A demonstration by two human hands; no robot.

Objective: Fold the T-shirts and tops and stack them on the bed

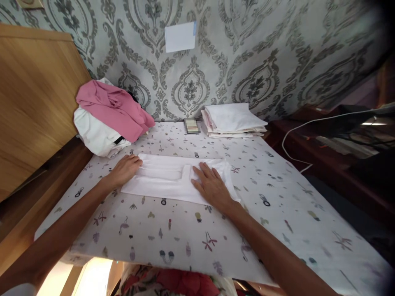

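A white garment (160,187), folded into a long flat strip with creases and a raised fold across its middle, lies on the patterned sheet in front of me. My left hand (127,167) is at its left end, fingers bent together over the edge and closed on the cloth; the fingertips are partly hidden. Toward the right end, my right hand (212,185) rests flat on the fabric, palm down with fingers spread.
A heap of pink clothing (114,107) and white clothing (94,133) sits at the back left beside a wooden panel (37,98). Folded clothes (234,119) are stacked at the back right, near a small blurred box (191,126). A white cable (285,137) hangs at the right.
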